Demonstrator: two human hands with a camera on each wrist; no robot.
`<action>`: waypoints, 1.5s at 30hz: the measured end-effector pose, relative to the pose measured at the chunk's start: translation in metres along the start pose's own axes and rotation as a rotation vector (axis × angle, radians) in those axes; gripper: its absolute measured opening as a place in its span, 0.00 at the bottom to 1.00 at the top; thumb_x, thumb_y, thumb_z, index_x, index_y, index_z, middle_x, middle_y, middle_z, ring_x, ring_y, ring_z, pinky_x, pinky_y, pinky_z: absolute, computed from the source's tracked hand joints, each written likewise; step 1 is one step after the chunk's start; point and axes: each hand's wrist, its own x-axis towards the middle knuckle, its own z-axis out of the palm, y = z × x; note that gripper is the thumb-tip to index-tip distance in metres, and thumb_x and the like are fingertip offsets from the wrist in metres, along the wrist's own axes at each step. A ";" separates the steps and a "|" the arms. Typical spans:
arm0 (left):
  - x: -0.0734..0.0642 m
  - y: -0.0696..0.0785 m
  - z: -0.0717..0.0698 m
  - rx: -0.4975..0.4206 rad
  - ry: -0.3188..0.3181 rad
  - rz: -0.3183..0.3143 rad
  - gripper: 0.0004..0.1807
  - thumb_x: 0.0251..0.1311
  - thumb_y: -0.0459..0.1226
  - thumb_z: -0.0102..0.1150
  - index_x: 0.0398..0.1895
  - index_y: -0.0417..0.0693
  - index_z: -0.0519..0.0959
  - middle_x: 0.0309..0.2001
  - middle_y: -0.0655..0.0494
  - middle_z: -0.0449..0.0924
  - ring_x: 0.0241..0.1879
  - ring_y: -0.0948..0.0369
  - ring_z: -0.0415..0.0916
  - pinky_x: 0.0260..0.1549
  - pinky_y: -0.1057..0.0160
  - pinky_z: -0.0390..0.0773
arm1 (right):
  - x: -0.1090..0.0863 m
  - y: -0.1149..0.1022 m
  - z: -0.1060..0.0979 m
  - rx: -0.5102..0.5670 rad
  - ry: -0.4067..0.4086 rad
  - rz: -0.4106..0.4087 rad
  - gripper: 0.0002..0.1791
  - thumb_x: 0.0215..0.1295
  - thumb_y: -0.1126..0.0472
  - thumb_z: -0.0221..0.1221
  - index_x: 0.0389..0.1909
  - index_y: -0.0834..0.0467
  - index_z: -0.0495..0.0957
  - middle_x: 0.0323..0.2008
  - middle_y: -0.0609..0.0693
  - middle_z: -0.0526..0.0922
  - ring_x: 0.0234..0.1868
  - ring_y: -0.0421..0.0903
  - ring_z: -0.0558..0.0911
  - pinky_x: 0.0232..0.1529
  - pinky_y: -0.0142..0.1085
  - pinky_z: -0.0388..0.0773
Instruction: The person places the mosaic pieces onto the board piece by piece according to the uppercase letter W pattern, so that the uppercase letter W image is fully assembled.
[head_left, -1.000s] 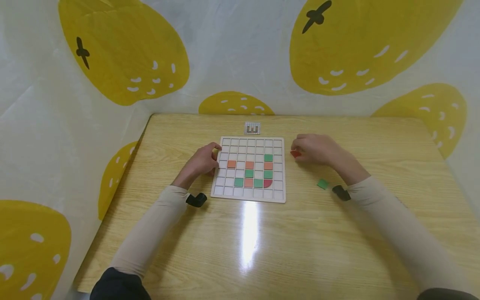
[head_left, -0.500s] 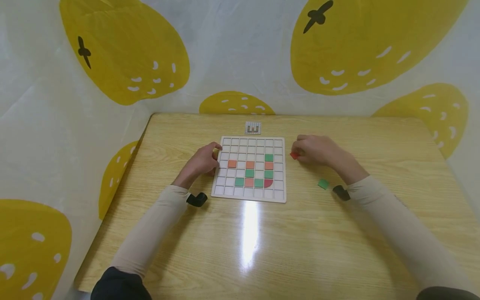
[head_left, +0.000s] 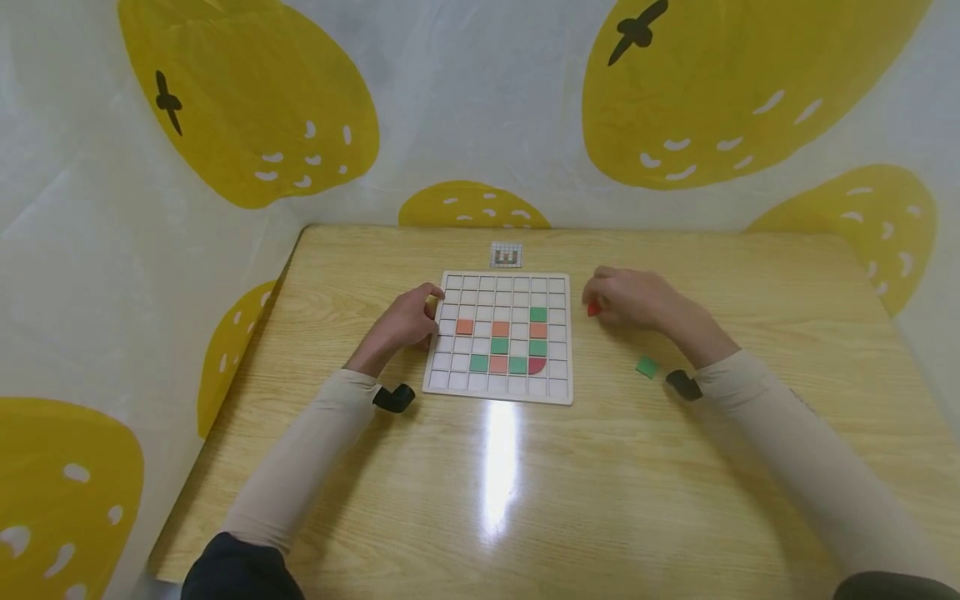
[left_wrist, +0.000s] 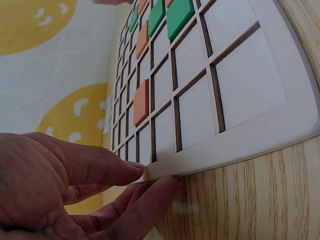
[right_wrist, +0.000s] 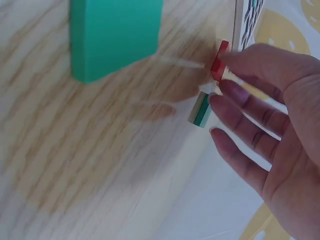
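Note:
A pale square grid board point(head_left: 486, 297) lies on the table with several green, orange and red tiles in its cells. At its left edge, my left hand point(head_left: 405, 321) grips the rim; in the left wrist view the thumb is over the board edge point(left_wrist: 240, 152) and the fingers are against its side. Just right of the board, my right hand point(head_left: 633, 298) pinches a small red tile point(right_wrist: 220, 60) between thumb and finger. In the right wrist view another green-edged tile point(right_wrist: 201, 110) shows by the other fingertips, hidden under the hand in the head view.
A loose green tile point(head_left: 647, 367) lies on the table near the right wrist. Behind the board is a small card point(head_left: 506, 255) with a dark pattern on a grid. A white sheet with yellow fruit prints point(head_left: 480, 108) hangs along the table's far edge.
The red tile has turned slightly in my right fingers and shows nearer the thumb than before. My left hand stays at the board's edge, and the tiles on the board are unchanged.

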 end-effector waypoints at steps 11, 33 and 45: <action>0.001 -0.003 0.002 -0.006 0.004 -0.004 0.31 0.64 0.23 0.56 0.71 0.48 0.65 0.48 0.41 0.72 0.32 0.53 0.76 0.28 0.61 0.82 | 0.002 -0.003 0.007 0.001 0.008 0.107 0.10 0.59 0.54 0.70 0.38 0.54 0.85 0.34 0.48 0.77 0.33 0.46 0.75 0.28 0.41 0.74; 0.001 -0.004 0.003 0.002 0.010 0.008 0.31 0.65 0.24 0.56 0.71 0.47 0.65 0.47 0.42 0.72 0.32 0.52 0.76 0.28 0.61 0.82 | -0.004 0.002 0.005 0.041 0.000 0.086 0.07 0.57 0.56 0.70 0.36 0.52 0.85 0.36 0.49 0.78 0.35 0.46 0.75 0.31 0.43 0.74; 0.000 -0.004 0.005 0.009 0.018 -0.007 0.31 0.66 0.25 0.56 0.71 0.49 0.65 0.49 0.42 0.72 0.33 0.52 0.77 0.30 0.60 0.82 | 0.000 0.000 0.004 0.039 -0.026 0.085 0.08 0.56 0.53 0.70 0.33 0.48 0.81 0.30 0.44 0.77 0.33 0.43 0.74 0.31 0.39 0.71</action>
